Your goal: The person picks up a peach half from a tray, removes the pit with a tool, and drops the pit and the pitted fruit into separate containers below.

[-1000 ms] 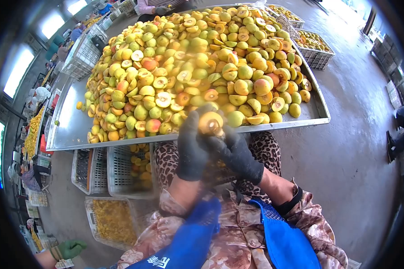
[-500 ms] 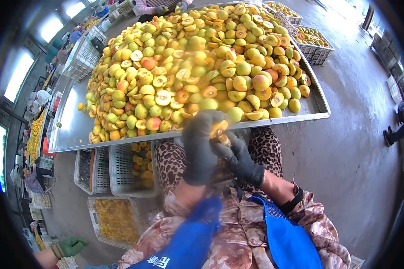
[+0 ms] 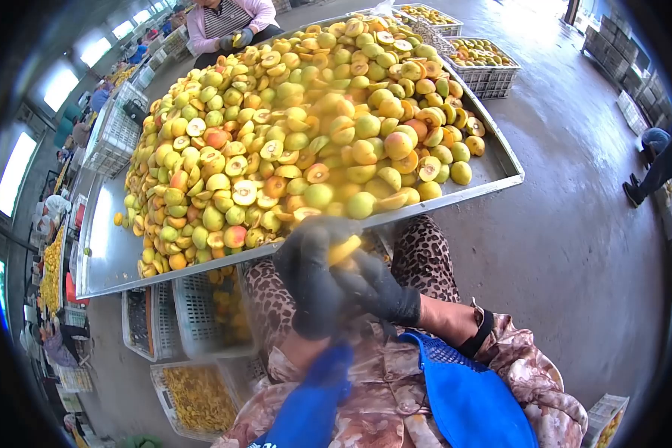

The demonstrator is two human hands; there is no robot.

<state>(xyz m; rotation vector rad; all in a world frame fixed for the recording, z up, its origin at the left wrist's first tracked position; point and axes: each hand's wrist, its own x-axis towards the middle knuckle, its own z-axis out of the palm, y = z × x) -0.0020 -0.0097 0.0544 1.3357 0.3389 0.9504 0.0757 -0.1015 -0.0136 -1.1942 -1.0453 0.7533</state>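
My left hand (image 3: 310, 272), in a dark glove, is closed around a yellow peach half (image 3: 343, 251) just in front of the tray edge. My right hand (image 3: 381, 288), gloved as well, presses its curled fingers against the same piece from the right. Blur hides the fingertips, and I cannot make out whether a small tool is between them. Beyond my hands, a big heap of halved yellow-green peaches (image 3: 235, 164) covers most of a metal tray (image 3: 485, 187). Some cut faces show brown centres.
Below the tray stand plastic crates (image 3: 190, 317), one with peach pieces, and a crate of yellow scraps (image 3: 198, 399). Full crates (image 3: 489, 71) stand at the back right. Across the tray sits a co-worker (image 3: 231, 26) in gloves. Another person (image 3: 653, 168) is at the far right.
The view has shifted, bringing more of the co-worker across the tray into sight. My hands have moved slightly nearer my body, still together around the fruit. The green-gloved hand at lower left has mostly left view.
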